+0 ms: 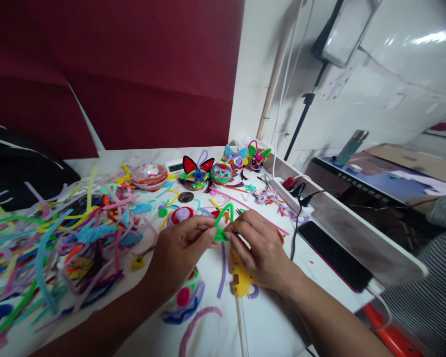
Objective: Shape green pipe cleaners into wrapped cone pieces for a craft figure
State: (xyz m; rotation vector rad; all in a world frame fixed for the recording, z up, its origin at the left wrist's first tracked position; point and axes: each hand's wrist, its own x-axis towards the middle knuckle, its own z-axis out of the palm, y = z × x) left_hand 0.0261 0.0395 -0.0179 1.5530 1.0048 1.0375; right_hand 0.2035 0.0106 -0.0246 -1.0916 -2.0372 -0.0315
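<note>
We have the green strip (220, 235) up between both hands, above the tabletop (223, 334) and near the yellow glue gun (241, 281). Our left hand (176, 250) pinches one end of its base between thumb and fingers, and our right hand (258, 248) pinches the other, fingers curled. The strip is already bent into a tall, pointed loop over a flatter base, so we judge the shape largely formed; the blur keeps us from telling whether its corners are fastened. It stands apart from any ball. At the back, the red-eared ball (195, 176) and its neighbours look close to complete, while the ball by our left forearm (184, 297) has no ears that we can see. Loose strips (43, 258) lie in a heap to the left, unused.
</note>
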